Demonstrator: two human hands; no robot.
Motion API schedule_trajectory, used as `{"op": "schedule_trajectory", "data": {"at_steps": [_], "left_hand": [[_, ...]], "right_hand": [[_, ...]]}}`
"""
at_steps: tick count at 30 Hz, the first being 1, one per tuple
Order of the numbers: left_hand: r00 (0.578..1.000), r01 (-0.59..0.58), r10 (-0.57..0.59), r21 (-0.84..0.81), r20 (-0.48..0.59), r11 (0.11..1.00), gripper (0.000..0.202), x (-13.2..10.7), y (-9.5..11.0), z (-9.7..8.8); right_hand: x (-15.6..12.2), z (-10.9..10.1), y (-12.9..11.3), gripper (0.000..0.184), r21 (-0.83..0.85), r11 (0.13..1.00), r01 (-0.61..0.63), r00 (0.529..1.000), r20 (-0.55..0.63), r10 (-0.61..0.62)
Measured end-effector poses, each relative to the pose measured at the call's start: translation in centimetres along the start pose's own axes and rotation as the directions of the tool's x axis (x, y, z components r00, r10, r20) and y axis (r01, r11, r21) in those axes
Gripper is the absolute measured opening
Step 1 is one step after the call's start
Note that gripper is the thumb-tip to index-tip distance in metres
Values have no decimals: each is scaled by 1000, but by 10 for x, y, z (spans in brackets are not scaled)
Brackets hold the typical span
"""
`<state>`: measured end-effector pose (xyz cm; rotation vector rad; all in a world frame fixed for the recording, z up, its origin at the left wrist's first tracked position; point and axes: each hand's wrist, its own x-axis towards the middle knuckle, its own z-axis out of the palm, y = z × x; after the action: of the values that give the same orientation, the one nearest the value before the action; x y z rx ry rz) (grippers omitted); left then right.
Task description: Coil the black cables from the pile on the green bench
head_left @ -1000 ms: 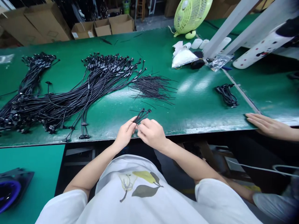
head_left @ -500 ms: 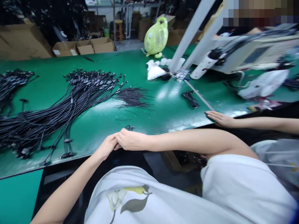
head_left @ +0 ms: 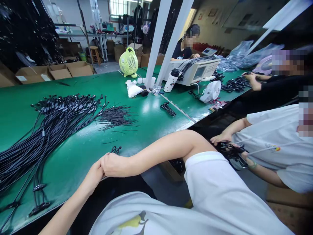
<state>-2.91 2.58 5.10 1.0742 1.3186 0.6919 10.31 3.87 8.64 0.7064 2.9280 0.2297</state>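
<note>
My left hand and my right hand meet at the front edge of the green workbench, the right arm lying across my body. A small bundle of black cables pokes out past my right hand, its lower part hidden by my fingers. To the left lies a long heap of black cables with moulded connectors. Its loose short wires fan out on the bench, just beyond my hands.
A co-worker's hands handle black cables to my right. Further along the bench stand a small cable coil, a white fan, a grey-white instrument and a lime-green fan. White posts rise from the bench.
The view has swung right and up, bringing in co-workers and an instrument. My right arm now crosses toward my left hand, and my hands lie lower, at the bench edge.
</note>
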Motion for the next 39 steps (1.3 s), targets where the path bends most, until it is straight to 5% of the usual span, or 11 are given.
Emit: {"op": "schedule_trajectory", "data": {"at_steps": [6, 9, 14, 17, 19, 23, 27, 31, 34, 36, 39], "left_hand": [[999, 5, 7, -231, 49, 973, 14, -6, 10, -5], [980, -183, 142, -343, -141, 921, 20, 6, 20, -5], [835, -471, 345, -231, -429, 851, 36, 14, 21, -19], [829, -503, 501, 61, -249, 862, 28, 4, 7, -29], [898, -422, 426, 55, -109, 905, 34, 1, -2, -32], [982, -177, 146, -301, -124, 937, 65, 1, -4, -37], [946, -322, 280, -349, -164, 880, 58, -18, 5, -40], [944, -325, 322, -27, -67, 945, 47, -25, -10, -32], [954, -241, 220, -86, -203, 967, 49, -13, -25, -28], [958, -216, 156, -251, -239, 944, 49, -7, -26, -27], [964, -255, 199, -402, -175, 880, 44, -7, -18, -26]], "right_hand": [[10, 1, 25, 22, 222, 975, -24, 996, -77, 42], [25, 4, 38, 18, 440, 886, -144, 965, -135, 224], [38, 23, 38, 29, 948, 304, -91, 784, -120, 609], [31, 35, 40, 29, 997, 37, -64, 786, 28, 617], [25, 37, 37, 29, 987, 152, -53, 778, -54, 626], [18, 32, 17, 25, 844, 535, 25, 851, -299, 432], [20, 35, 11, 30, 915, 404, -19, 894, -166, 416], [22, 43, 19, 32, 913, 397, -92, 826, -152, 543], [23, 44, 12, 27, 925, 372, -72, 785, -178, 594], [23, 46, 1, 27, 986, 167, -8, 807, -92, 583], [25, 53, -12, 33, 913, -406, -38, 914, 196, 355]]}}
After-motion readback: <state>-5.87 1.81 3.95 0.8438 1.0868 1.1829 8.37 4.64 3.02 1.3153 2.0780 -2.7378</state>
